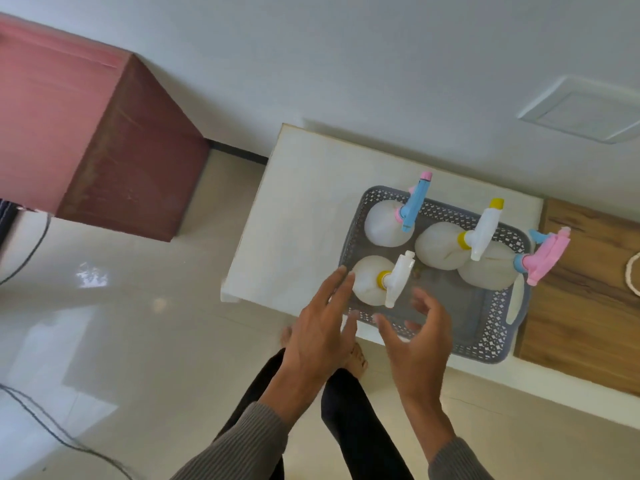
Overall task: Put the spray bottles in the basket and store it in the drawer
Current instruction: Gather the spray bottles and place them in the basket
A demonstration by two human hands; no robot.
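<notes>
While both hands spread empty, four translucent spray bottles upright inside grey perforated basket.

I see the white loop cut off at the right edge; my left hand hides part of the basket near rim.
</notes>
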